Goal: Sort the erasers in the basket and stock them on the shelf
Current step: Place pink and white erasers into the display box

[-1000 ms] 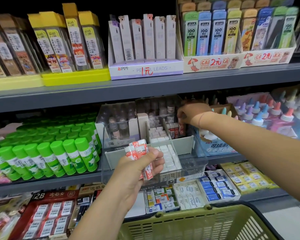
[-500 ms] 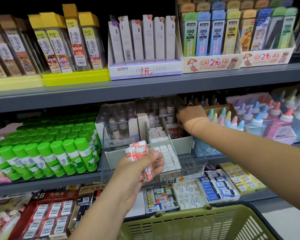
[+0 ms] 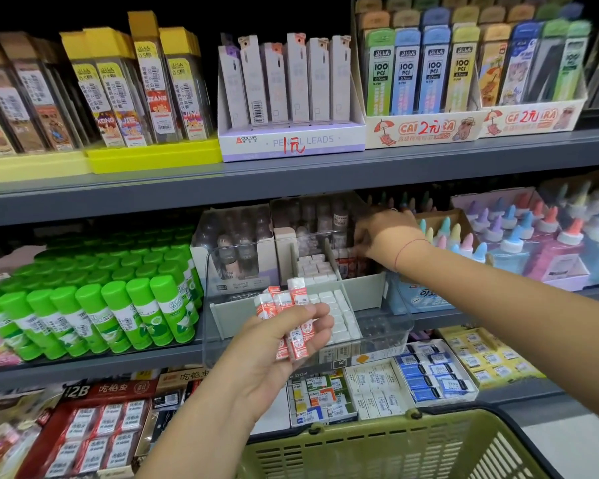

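My left hand (image 3: 274, 344) holds a small stack of red-and-white wrapped erasers (image 3: 288, 316) upright in front of the middle shelf. My right hand (image 3: 382, 236) reaches deep into the back of a clear divided bin (image 3: 377, 326) on that shelf, its fingers down among red-wrapped erasers (image 3: 346, 262) at the rear; whether they grip one is hidden. White erasers (image 3: 338, 314) fill the bin's middle lane. The olive green basket (image 3: 388, 447) sits at the bottom of the view; its contents are not visible.
Green glue sticks (image 3: 94, 305) stand left of the bin, pastel glue bottles (image 3: 519, 243) to the right. Pencil lead boxes (image 3: 291, 98) fill the upper shelf. Boxed erasers (image 3: 377, 385) lie on the lower shelf behind the basket.
My right hand has pushed a little further back and down into the rear of the bin. My left hand and its erasers have stayed in place.
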`<action>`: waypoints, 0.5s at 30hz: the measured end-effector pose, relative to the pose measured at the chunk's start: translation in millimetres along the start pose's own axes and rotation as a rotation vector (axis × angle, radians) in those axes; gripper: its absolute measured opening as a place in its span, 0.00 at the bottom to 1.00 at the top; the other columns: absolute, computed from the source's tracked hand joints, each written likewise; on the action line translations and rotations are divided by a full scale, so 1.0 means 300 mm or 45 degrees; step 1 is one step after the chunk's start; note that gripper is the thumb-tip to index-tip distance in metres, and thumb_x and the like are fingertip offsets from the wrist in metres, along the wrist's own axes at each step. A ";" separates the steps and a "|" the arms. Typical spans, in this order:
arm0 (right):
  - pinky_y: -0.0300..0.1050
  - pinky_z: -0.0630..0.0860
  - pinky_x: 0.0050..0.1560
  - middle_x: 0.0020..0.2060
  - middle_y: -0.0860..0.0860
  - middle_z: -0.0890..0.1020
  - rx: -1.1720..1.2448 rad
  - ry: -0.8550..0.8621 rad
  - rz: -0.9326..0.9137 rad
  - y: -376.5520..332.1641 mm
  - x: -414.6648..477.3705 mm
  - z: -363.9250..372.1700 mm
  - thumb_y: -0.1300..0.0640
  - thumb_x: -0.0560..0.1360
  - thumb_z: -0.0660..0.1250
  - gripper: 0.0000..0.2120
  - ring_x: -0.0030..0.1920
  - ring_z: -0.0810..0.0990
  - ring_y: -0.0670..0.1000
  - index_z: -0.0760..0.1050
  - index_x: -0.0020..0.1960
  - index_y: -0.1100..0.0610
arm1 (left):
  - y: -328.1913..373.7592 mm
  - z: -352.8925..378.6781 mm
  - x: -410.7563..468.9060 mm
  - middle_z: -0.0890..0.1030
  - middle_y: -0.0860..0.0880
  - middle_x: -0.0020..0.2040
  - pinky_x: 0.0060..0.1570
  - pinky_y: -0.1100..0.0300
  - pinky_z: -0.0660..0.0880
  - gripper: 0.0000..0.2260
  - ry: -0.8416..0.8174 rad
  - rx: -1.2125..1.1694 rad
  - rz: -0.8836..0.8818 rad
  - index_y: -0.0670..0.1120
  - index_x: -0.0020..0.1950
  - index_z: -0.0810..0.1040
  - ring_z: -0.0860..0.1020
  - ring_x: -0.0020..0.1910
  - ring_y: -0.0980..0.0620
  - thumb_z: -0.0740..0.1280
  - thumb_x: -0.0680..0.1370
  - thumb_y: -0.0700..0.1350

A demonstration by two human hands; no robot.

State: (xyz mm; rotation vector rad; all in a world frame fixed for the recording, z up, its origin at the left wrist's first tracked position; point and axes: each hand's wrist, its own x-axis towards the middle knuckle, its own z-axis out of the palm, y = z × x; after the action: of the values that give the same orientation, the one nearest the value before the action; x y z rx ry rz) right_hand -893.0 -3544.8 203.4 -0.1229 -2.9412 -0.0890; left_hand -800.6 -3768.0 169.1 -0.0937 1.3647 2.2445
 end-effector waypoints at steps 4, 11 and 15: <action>0.43 0.73 0.47 0.38 0.46 0.79 0.771 0.162 -0.162 -0.039 -0.146 -0.036 0.48 0.71 0.71 0.06 0.40 0.76 0.47 0.80 0.41 0.50 | -0.002 0.001 -0.002 0.84 0.37 0.46 0.33 0.61 0.79 0.07 0.026 0.007 -0.003 0.37 0.38 0.85 0.84 0.44 0.45 0.75 0.61 0.37; 0.39 0.79 0.48 0.42 0.54 0.84 1.569 -0.378 -0.457 -0.141 -0.282 -0.078 0.56 0.68 0.73 0.09 0.42 0.81 0.48 0.82 0.48 0.57 | -0.010 0.023 -0.017 0.84 0.37 0.43 0.31 0.62 0.79 0.16 0.026 0.082 0.014 0.36 0.47 0.81 0.84 0.41 0.46 0.75 0.61 0.37; 0.34 0.76 0.34 0.35 0.54 0.82 1.680 -0.336 -0.336 -0.098 -0.229 -0.114 0.64 0.72 0.70 0.05 0.33 0.78 0.45 0.81 0.47 0.62 | 0.000 0.009 -0.014 0.84 0.37 0.45 0.34 0.61 0.80 0.10 0.039 0.051 0.013 0.36 0.42 0.84 0.84 0.44 0.45 0.75 0.63 0.39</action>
State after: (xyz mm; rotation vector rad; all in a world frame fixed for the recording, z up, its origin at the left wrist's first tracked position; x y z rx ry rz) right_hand -822.0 -3581.8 221.7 0.4623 -2.5662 1.8349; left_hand -796.4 -3767.4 171.8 -0.1077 1.4286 2.2311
